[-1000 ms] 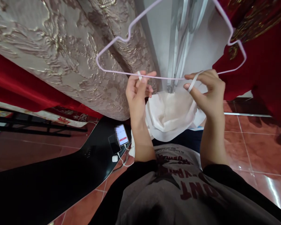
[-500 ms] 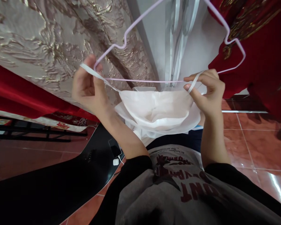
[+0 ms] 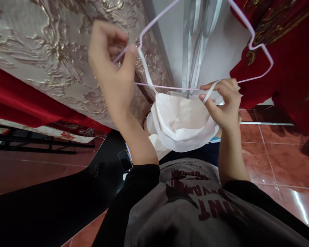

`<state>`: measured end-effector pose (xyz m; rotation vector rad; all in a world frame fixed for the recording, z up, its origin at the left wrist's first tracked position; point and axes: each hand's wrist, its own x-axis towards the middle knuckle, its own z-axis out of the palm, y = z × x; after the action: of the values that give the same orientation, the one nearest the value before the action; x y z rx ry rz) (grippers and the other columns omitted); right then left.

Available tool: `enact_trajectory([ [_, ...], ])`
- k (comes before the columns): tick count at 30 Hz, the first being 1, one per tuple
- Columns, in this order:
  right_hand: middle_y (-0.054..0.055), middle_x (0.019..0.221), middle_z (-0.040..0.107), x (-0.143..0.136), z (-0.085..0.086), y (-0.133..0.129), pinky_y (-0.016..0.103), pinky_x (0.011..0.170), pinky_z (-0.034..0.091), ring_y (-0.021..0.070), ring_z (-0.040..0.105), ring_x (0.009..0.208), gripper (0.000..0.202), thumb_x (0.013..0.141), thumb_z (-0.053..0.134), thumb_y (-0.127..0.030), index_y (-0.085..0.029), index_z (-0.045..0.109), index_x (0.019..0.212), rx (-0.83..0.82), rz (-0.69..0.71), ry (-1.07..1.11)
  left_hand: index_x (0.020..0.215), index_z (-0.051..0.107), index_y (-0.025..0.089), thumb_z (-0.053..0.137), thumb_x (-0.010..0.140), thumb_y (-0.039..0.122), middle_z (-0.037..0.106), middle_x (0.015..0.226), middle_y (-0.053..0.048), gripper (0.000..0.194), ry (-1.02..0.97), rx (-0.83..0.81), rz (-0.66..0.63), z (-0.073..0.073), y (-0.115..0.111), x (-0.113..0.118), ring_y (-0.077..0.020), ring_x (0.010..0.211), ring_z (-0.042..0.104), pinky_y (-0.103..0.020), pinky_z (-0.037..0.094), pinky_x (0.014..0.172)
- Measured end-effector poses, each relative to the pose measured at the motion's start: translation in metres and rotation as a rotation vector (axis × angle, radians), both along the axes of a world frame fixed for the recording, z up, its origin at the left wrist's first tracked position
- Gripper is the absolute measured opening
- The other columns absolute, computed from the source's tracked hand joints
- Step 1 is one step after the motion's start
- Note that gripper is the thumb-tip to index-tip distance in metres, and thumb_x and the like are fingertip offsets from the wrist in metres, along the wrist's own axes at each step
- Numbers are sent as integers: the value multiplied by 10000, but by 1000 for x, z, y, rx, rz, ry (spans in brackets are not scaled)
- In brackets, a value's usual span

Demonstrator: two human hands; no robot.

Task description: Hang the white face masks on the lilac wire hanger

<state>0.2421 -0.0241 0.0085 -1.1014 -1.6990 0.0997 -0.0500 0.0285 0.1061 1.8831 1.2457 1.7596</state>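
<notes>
A pale pink hanger (image 3: 167, 86) spans the space in front of me. Below its bottom bar hangs a white sheer garment (image 3: 182, 116) with thin straps. The left strap (image 3: 145, 67) runs up to the notch in the hanger's left arm. Beside that notch is my left hand (image 3: 112, 61), slightly blurred, its fingers curled round the hanger's left end, thumb near the strap's top. My right hand (image 3: 221, 99) pinches the right strap (image 3: 211, 91) between thumb and fingers, close to the bottom bar.
Embossed beige-gold fabric (image 3: 61, 51) hangs at the left, red fabric with gold trim (image 3: 293, 68) at the right. A black bench (image 3: 67, 192) holds a phone (image 3: 125, 160) at the lower left. A black rack (image 3: 36, 143) stands beyond, above red floor tiles (image 3: 262, 154).
My left hand has moved up and right, bringing the left strap to the hanger's notch. The garment's left side has risen and shifted right. My right hand has barely moved.
</notes>
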Motion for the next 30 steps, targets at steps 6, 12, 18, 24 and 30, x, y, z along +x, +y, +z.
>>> enact_trajectory([
  [6, 25, 1053, 833, -5, 1, -4, 528, 1050, 568, 281, 727, 1066, 296, 1016, 758, -612, -343, 830, 1114, 89, -18, -20, 1177, 594, 239, 600, 1185, 38, 720, 950, 33, 201, -831, -161, 75, -61, -7, 33, -119, 870, 691, -246, 567, 860],
  [12, 38, 1080, 832, -11, 1, -1, 554, 1034, 603, 303, 761, 1085, 279, 999, 799, -585, -344, 853, 1131, 160, -39, 66, 1012, 625, 226, 399, 1254, 83, 788, 848, 9, 361, -855, -131, -135, -83, -23, 70, -126, 803, 693, -270, 566, 848],
  [18, -32, 1052, 765, 53, -21, 22, 450, 1023, 619, 216, 788, 1037, 136, 1019, 812, -329, -341, 890, 1129, 638, -292, 590, 959, 727, 306, 719, 1160, 318, 802, 874, -16, 201, -751, -42, -186, -91, -25, 62, -207, 733, 667, -353, 579, 776],
  [24, -32, 1063, 814, 101, 11, 20, 514, 1071, 669, 288, 837, 1148, 184, 1052, 758, -368, -378, 902, 1166, 391, -152, 403, 966, 725, 309, 796, 1119, 445, 803, 854, -3, 217, -738, 3, -285, -103, -17, 59, -205, 690, 610, -366, 552, 749],
  [30, 74, 1124, 820, 63, 67, 5, 608, 1040, 691, 379, 804, 1227, 322, 1043, 742, -516, -334, 831, 1293, -19, 31, 135, 954, 646, 258, 579, 1237, 234, 757, 778, 24, 292, -745, -53, -259, -99, -15, 57, -181, 694, 539, -328, 476, 768],
])
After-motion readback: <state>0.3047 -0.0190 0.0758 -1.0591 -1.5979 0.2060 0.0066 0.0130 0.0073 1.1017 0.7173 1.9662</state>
